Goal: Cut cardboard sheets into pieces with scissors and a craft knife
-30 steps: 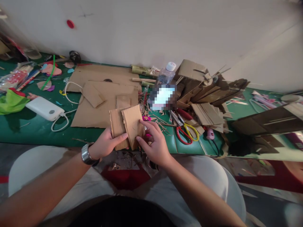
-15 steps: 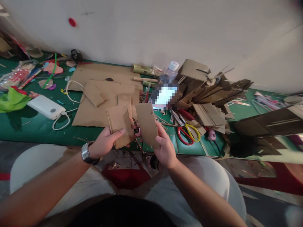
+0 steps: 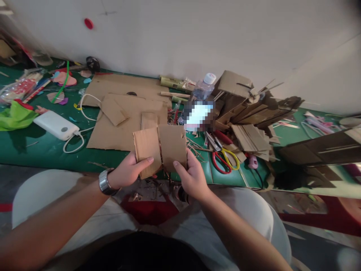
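My left hand (image 3: 129,169) grips a brown cardboard piece (image 3: 147,147), thumb on its face and the other fingers behind it. A second cardboard piece (image 3: 172,145) is pinched in my right hand (image 3: 193,173), with the thumb across its lower right part. The two pieces stand side by side above the table's front edge, only a narrow gap between them. Behind them, large flat cardboard sheets (image 3: 113,137) lie on the green table, a smaller cardboard strip (image 3: 149,119) on top.
Red-and-yellow-handled scissors (image 3: 222,160) and a pink-handled tool (image 3: 252,161) lie to the right. Cut cardboard pieces (image 3: 249,139) are piled there. A clear bottle (image 3: 204,88) stands behind a blurred phone screen (image 3: 197,114). At left rests a white power bank (image 3: 56,125) with a cable.
The two cardboard pieces have come closer together and now sit nearly edge to edge. My right piece is held more upright, and my right thumb has shifted left onto its face.
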A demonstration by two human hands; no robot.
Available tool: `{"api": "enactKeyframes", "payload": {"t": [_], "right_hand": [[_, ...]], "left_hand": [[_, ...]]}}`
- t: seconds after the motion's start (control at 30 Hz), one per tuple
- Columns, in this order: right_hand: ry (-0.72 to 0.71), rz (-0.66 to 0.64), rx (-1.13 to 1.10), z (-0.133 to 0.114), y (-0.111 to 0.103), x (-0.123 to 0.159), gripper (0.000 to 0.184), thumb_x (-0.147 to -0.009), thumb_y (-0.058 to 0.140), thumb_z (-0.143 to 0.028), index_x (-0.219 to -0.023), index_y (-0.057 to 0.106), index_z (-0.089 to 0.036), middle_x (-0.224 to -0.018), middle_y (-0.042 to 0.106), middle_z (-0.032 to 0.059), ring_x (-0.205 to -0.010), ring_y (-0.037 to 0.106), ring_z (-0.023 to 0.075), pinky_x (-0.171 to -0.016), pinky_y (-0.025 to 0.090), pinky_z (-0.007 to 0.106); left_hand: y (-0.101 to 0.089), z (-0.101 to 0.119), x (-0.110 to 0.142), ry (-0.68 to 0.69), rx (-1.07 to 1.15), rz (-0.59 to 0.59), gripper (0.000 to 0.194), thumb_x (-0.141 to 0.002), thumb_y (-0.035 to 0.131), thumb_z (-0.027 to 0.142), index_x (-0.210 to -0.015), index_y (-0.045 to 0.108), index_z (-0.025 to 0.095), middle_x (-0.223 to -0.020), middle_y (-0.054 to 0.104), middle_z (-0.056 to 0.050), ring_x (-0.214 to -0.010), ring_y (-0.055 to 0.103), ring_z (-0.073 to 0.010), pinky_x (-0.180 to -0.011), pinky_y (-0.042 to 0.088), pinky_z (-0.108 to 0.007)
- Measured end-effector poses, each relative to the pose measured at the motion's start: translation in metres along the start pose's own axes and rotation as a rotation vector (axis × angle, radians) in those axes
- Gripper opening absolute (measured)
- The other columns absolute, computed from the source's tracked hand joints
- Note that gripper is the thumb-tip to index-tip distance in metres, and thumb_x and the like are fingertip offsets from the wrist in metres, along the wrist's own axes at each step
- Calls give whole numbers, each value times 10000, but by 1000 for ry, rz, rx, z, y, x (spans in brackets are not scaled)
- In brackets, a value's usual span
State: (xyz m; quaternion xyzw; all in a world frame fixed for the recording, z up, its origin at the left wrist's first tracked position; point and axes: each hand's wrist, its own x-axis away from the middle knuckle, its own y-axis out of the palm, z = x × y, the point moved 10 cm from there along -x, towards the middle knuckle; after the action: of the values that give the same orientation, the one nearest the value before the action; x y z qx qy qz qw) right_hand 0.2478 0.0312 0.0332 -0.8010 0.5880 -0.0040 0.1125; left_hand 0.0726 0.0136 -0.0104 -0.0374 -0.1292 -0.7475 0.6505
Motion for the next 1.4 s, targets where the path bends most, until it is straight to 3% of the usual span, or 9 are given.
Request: {"api": "enactKeyframes", "payload": {"t": [0.1, 0.27, 0.43, 0.57, 0.73, 0.93, 1.17, 1.4], "right_hand": [[-25, 19, 38, -2, 1, 2, 358, -992, 585, -261, -1346, 619, -221, -1265, 743, 107, -1180, 692, 285, -1047, 567, 433], [-41, 31, 90, -1, 6, 5, 312, -1008, 567, -252, -1315, 618, -225, -1233, 755, 111, -1162, 701, 282, -1031, 572, 422], [-46, 40, 110, 1, 6, 6, 286, -1023, 560, -261, -1305, 605, -248, -1224, 757, 101, -1146, 710, 277, -1024, 571, 420], [-48, 40, 141, 3, 7, 6, 295, -1028, 557, -265, -1317, 608, -249, -1197, 763, 102, -1151, 707, 285, -1012, 577, 415], [-69, 21, 146, 4, 13, 6, 307, -1029, 557, -252, -1325, 637, -235, -1216, 758, 110, -1158, 703, 293, -1040, 571, 436], [-68, -21, 74, 13, 21, 8, 351, -1067, 541, -281, -1413, 588, -244, -1341, 727, 115, -1267, 676, 287, -1134, 521, 437], [-55, -25, 30, 15, 23, 7, 337, -1075, 536, -329, -1397, 577, -239, -1305, 733, 118, -1398, 591, 304, -1165, 512, 470], [-57, -17, 26, 11, 21, 6, 288, -1078, 534, -328, -1349, 587, -245, -1278, 734, 112, -1284, 662, 285, -1103, 557, 449]], "left_hand": [[5, -3, 0, 3, 4, -50, 487, -910, 742, 523, -1274, 730, 200, -1227, 799, -130, -1098, 765, -343, -819, 677, -429], [2, 7, 0, 142, -146, -29, 433, -962, 700, 515, -1244, 750, 190, -1257, 791, -119, -1224, 715, -324, -1076, 585, -446], [5, 5, 2, 113, -119, -56, 455, -985, 672, 502, -1293, 733, 173, -1271, 781, -137, -1160, 736, -332, -950, 641, -426], [4, 10, 5, 160, -203, -27, 414, -1000, 646, 491, -1242, 757, 175, -1239, 788, -131, -1183, 719, -327, -1036, 595, -427], [7, 12, 6, 190, -263, -24, 366, -1016, 601, 482, -1186, 759, 199, -1203, 794, -109, -1132, 723, -300, -1029, 588, -404], [10, 11, 7, 189, -223, -2, 356, -967, 658, 475, -1177, 748, 202, -1180, 796, -117, -1231, 695, -316, -1127, 538, -436], [3, -12, 7, 80, -38, 11, 507, -936, 703, 606, -1278, 736, 233, -1226, 792, -91, -1262, 687, -313, -1169, 517, -458], [-1, -26, 6, -9, 145, 55, 685, -877, 738, 703, -1322, 730, 182, -1365, 742, -128, -1318, 661, -337, -1178, 511, -449]]}}
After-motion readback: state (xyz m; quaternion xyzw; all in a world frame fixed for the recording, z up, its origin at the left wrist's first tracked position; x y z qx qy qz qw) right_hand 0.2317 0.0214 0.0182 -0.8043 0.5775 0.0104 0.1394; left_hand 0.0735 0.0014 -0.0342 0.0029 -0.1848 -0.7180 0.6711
